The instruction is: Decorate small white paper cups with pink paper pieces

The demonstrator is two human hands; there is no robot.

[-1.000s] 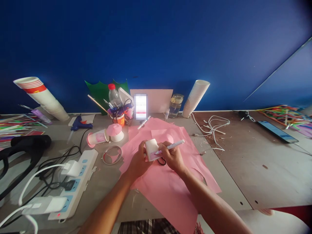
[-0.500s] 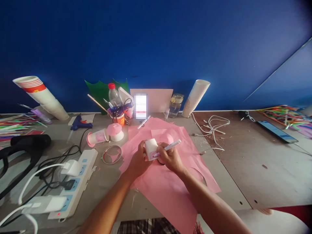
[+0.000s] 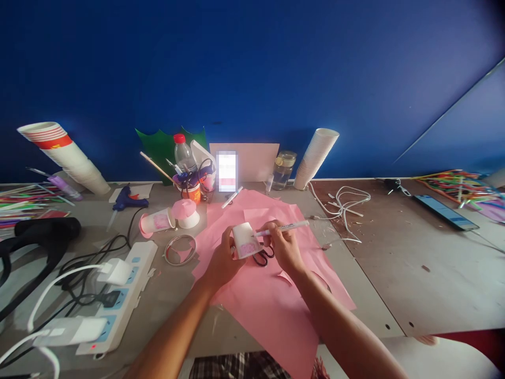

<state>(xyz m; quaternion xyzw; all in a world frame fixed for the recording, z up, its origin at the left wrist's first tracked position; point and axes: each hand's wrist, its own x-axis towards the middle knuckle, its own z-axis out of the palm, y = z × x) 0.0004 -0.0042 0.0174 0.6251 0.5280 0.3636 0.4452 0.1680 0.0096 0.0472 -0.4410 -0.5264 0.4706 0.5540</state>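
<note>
My left hand [image 3: 224, 260] grips a white paper cup [image 3: 243, 235], tilted on its side, with pink scribbles near its lower edge. Between the fingers of my right hand [image 3: 284, 245] is a marker pen [image 3: 290, 227], its tip at or close to the cup's right side. Under both hands lies pink paper [image 3: 256, 300]. The black handles of a pair of scissors [image 3: 263, 256] show on the paper between my hands; their blades are hidden. Left of the paper, a decorated paper cup [image 3: 160, 220] lies beside a small white cup with a pink top [image 3: 187, 213].
A power strip [image 3: 122, 305] with plugs and cables lies at left, near a blue glue gun [image 3: 128, 200] and a tape roll [image 3: 180, 249]. Stacked paper cups [image 3: 317, 158] lean on the wall, beside a glass jar [image 3: 284, 169]. A phone [image 3: 445, 212] rests at right.
My right hand has drawn the marker to the right and levelled it. More of the pink scribble on the cup and the scissors' handles are now uncovered. My left hand stays put.
</note>
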